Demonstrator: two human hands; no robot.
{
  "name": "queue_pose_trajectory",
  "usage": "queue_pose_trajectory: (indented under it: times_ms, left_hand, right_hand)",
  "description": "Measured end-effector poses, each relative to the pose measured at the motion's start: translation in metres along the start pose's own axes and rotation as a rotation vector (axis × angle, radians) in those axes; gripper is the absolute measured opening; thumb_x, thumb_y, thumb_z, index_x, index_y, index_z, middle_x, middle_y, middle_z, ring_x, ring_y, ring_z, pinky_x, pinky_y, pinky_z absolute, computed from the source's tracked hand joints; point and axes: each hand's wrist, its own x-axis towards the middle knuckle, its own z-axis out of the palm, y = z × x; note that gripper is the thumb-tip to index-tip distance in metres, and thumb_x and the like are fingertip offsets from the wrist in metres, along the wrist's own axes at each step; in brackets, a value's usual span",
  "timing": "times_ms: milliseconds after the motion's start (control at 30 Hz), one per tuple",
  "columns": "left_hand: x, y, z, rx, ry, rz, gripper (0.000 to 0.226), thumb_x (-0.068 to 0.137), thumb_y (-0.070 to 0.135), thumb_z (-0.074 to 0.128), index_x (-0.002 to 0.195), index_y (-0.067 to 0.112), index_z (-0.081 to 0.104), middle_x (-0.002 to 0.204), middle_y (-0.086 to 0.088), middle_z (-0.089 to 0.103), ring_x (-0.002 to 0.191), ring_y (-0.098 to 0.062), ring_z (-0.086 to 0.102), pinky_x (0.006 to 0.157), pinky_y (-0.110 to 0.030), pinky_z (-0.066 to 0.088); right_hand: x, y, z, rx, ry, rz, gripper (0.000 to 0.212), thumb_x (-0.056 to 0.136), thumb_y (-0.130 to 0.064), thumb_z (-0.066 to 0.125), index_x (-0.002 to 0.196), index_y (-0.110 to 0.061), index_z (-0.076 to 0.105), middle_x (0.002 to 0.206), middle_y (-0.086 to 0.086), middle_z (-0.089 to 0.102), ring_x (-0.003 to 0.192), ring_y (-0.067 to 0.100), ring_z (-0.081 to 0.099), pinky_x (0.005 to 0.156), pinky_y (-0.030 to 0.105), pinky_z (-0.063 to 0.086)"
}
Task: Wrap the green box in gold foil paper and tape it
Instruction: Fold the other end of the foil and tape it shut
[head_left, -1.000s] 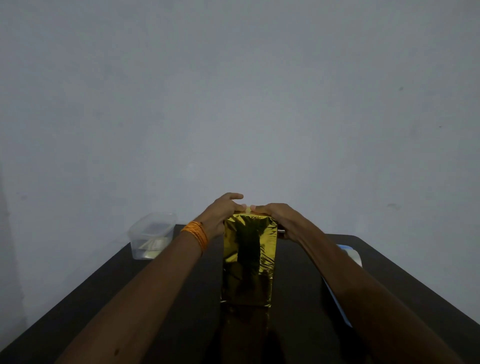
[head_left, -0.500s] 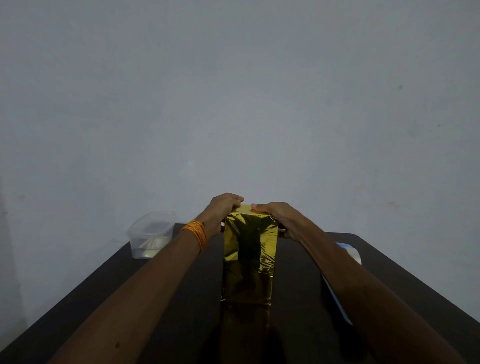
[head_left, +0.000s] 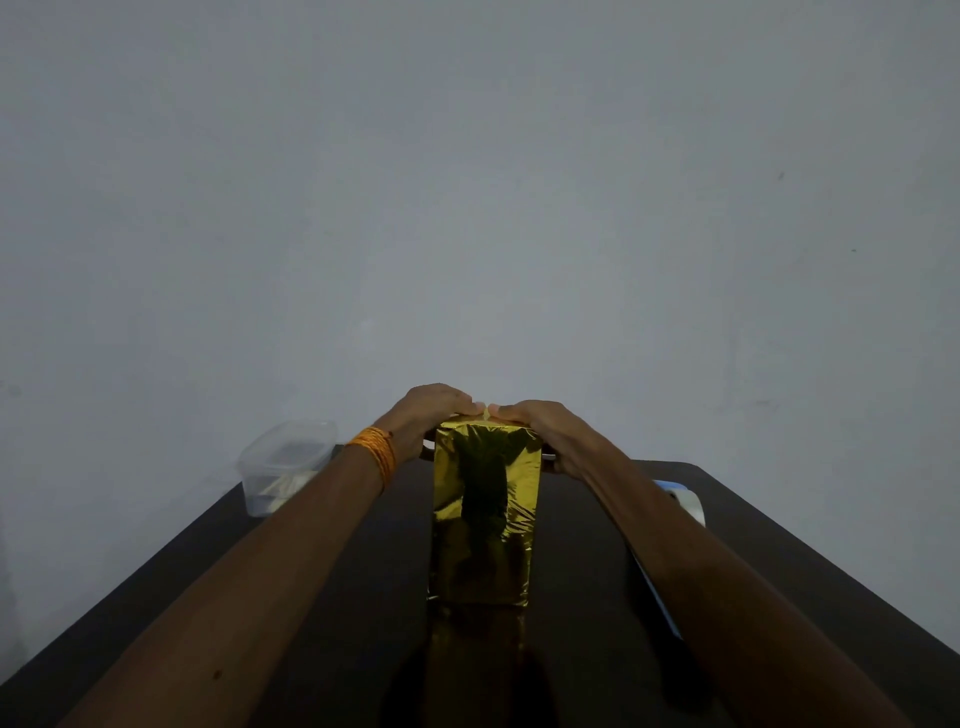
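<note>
I see the wrapped box (head_left: 483, 519) in the lower centre, its long axis running up the frame. At its upper end, equally near, the left hand (head_left: 426, 418) and right hand (head_left: 540, 431) curl their fingers over the foil fold (head_left: 484, 422).

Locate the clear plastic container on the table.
In the head view, the clear plastic container sits at the far left corner of the dark table, by the wall, left of the left hand and apart from the gold-wrapped box.
</note>
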Motion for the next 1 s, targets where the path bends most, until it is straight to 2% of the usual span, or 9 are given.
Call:
queue_pose_trajectory:
  times_ms: [100, 200, 300, 400, 567, 700, 800, 900, 1000]
  left_hand:
    - [-0.002, 0.001, 0.002, -0.017, 0.010, 0.000, 0.026, 0.093, 0.019, 0.063, 0.115, 0.007, 0.067, 0.108, -0.010, 0.067, 0.087, -0.020, 0.062, 0.072, -0.029, 0.050]
    - [-0.002, -0.005, 0.003, -0.013, 0.059, 0.018, 0.029, 0.097, 0.022, 0.054, 0.117, 0.006, 0.065, 0.116, -0.013, 0.065, 0.092, -0.021, 0.060, 0.076, -0.031, 0.048]
    - [-0.002, -0.007, 0.000, -0.003, 0.029, 0.032, 0.040, 0.090, 0.040, 0.065, 0.119, 0.012, 0.063, 0.117, -0.008, 0.064, 0.101, -0.022, 0.061, 0.092, -0.038, 0.051]
    - [0.001, -0.005, -0.003, 0.080, -0.014, 0.057, 0.033, 0.087, 0.033, 0.071, 0.115, 0.017, 0.065, 0.118, -0.006, 0.063, 0.110, -0.025, 0.059, 0.100, -0.043, 0.049]
    - [-0.005, -0.008, -0.004, -0.026, -0.022, 0.031, 0.026, 0.097, 0.022, 0.055, 0.121, 0.016, 0.063, 0.121, -0.009, 0.061, 0.102, -0.023, 0.057, 0.091, -0.040, 0.048]
    - [-0.020, -0.022, -0.009, -0.286, -0.064, 0.021, 0.034, 0.097, 0.038, 0.052, 0.124, 0.019, 0.060, 0.104, -0.008, 0.065, 0.090, -0.022, 0.060, 0.082, -0.036, 0.050]
    - [-0.027, -0.034, -0.010, -0.313, -0.111, 0.090, 0.035, 0.096, 0.041, 0.053, 0.122, 0.020, 0.062, 0.103, -0.005, 0.067, 0.093, -0.021, 0.063, 0.083, -0.034, 0.050]
    - [-0.030, -0.039, -0.009, -0.271, -0.101, 0.164, 0.027, 0.098, 0.032, 0.050, 0.121, 0.024, 0.063, 0.121, -0.008, 0.061, 0.110, -0.025, 0.059, 0.094, -0.040, 0.048]
    - [-0.031, -0.039, -0.008, -0.259, -0.093, 0.181, 0.029, 0.100, 0.030, 0.047, 0.124, 0.023, 0.061, 0.126, -0.008, 0.058, 0.117, -0.028, 0.056, 0.104, -0.045, 0.043]
  right_hand:
    - [-0.001, 0.000, 0.003, 0.016, 0.012, 0.019, 0.052, 0.078, -0.049, 0.079, 0.109, -0.009, 0.067, 0.101, 0.009, 0.073, 0.099, 0.027, 0.067, 0.096, 0.044, 0.053]
    - [-0.001, 0.001, 0.003, 0.022, 0.032, 0.027, 0.050, 0.078, -0.049, 0.078, 0.108, -0.010, 0.068, 0.100, 0.008, 0.073, 0.098, 0.027, 0.068, 0.093, 0.042, 0.052]
    - [-0.003, 0.001, 0.003, 0.017, 0.026, 0.015, 0.042, 0.079, -0.049, 0.078, 0.100, -0.013, 0.071, 0.098, 0.007, 0.074, 0.097, 0.026, 0.067, 0.091, 0.040, 0.052]
    - [-0.005, 0.001, 0.002, 0.018, 0.033, 0.004, 0.045, 0.081, -0.047, 0.077, 0.105, -0.010, 0.068, 0.099, 0.007, 0.072, 0.097, 0.025, 0.067, 0.091, 0.040, 0.052]
    - [-0.007, -0.002, 0.002, 0.031, 0.029, 0.028, 0.047, 0.081, -0.047, 0.077, 0.107, -0.009, 0.068, 0.092, 0.006, 0.073, 0.088, 0.023, 0.068, 0.079, 0.034, 0.051]
    - [-0.010, -0.003, 0.001, 0.053, 0.013, 0.013, 0.041, 0.086, -0.044, 0.072, 0.108, -0.010, 0.067, 0.089, 0.003, 0.070, 0.083, 0.019, 0.064, 0.070, 0.030, 0.048]
    - [-0.011, -0.002, 0.002, 0.096, 0.013, -0.004, 0.042, 0.088, -0.042, 0.070, 0.113, -0.009, 0.067, 0.092, 0.004, 0.070, 0.079, 0.016, 0.064, 0.062, 0.027, 0.045]
    - [-0.010, -0.001, 0.003, 0.188, 0.014, 0.024, 0.041, 0.092, -0.045, 0.063, 0.118, -0.012, 0.062, 0.103, 0.005, 0.068, 0.089, 0.019, 0.064, 0.070, 0.029, 0.049]
    - [-0.011, 0.004, 0.000, 0.211, 0.042, 0.044, 0.031, 0.093, -0.040, 0.062, 0.106, -0.012, 0.061, 0.090, 0.005, 0.063, 0.085, 0.020, 0.059, 0.078, 0.033, 0.046]
